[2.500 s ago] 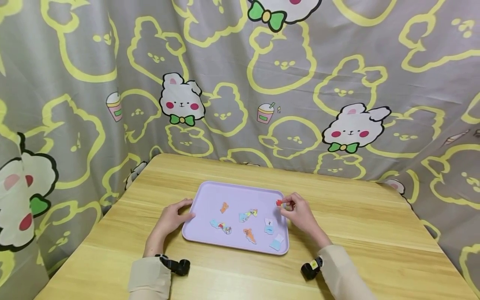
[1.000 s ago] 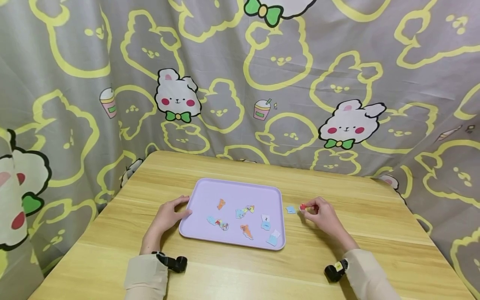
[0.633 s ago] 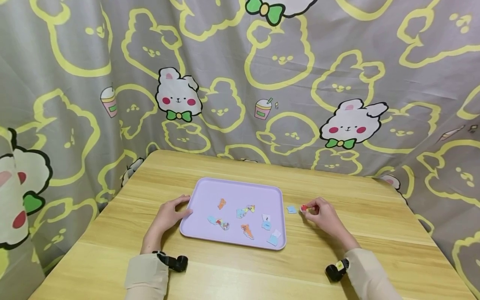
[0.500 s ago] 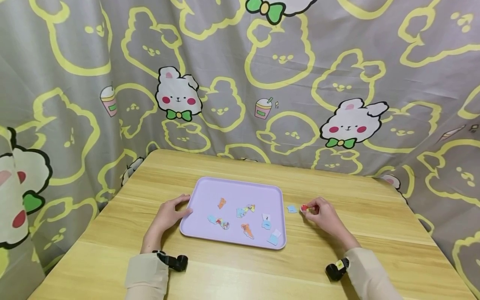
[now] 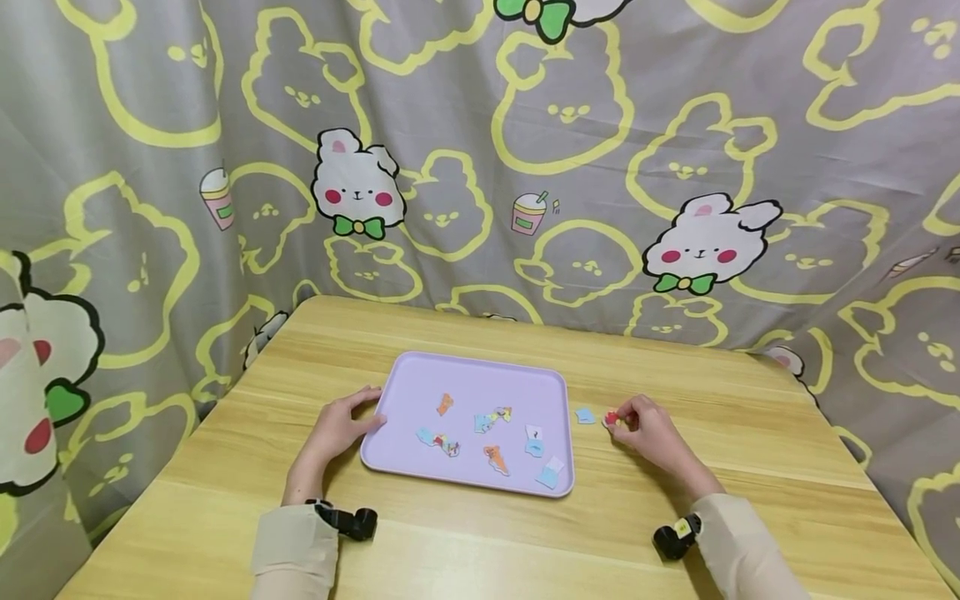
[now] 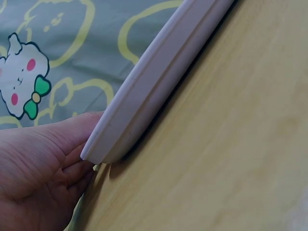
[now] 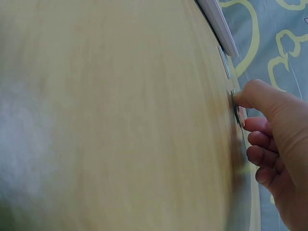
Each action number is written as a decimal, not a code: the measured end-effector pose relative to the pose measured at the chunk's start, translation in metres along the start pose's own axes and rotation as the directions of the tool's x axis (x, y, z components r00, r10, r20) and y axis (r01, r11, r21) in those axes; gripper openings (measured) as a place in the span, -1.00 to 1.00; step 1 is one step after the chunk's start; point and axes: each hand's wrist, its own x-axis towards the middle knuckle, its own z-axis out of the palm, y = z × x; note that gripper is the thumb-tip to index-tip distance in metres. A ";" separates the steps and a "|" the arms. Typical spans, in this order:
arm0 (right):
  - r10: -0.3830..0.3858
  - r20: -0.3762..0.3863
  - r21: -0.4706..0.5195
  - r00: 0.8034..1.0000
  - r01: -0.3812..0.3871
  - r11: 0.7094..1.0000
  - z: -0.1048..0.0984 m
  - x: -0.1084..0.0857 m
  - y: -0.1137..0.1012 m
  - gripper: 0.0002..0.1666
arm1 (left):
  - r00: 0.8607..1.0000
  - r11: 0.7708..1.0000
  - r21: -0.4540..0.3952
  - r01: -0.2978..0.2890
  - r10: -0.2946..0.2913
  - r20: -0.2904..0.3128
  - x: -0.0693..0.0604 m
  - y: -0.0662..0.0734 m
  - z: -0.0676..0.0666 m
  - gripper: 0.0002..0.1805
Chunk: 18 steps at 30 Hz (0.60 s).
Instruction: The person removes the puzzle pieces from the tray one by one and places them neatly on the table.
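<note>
Right hand (image 5: 651, 428) pinches a red piece (image 5: 611, 417) beside the purple tray (image 5: 420, 383), which the left hand (image 5: 337, 432) grips. One blue piece (image 5: 585, 416) lies outside; other pieces (image 5: 496, 459) are left inside.

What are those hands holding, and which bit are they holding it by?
The right hand pinches a red picture piece by its right edge. The left hand grips the lilac tray by its left rim.

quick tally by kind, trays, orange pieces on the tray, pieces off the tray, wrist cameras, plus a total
Purple tray: 1
Orange pieces: 2
Pieces off the tray: 2 (blue piece; red piece, pinched by the right hand)
Black wrist cameras: 2
Total: 7
</note>
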 end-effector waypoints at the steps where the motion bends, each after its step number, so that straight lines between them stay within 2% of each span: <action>1: -0.003 -0.001 -0.005 1.000 0.003 1.000 0.000 0.000 0.001 -0.79 | 1.000 1.000 -0.001 0.001 -0.001 0.001 0.000 0.000 0.000 -0.41; 18: -0.027 -0.027 -0.029 0.999 0.027 0.999 -0.001 0.000 0.002 -0.70 | 1.000 1.000 -0.009 0.019 -0.019 0.010 0.000 0.001 0.000 -0.41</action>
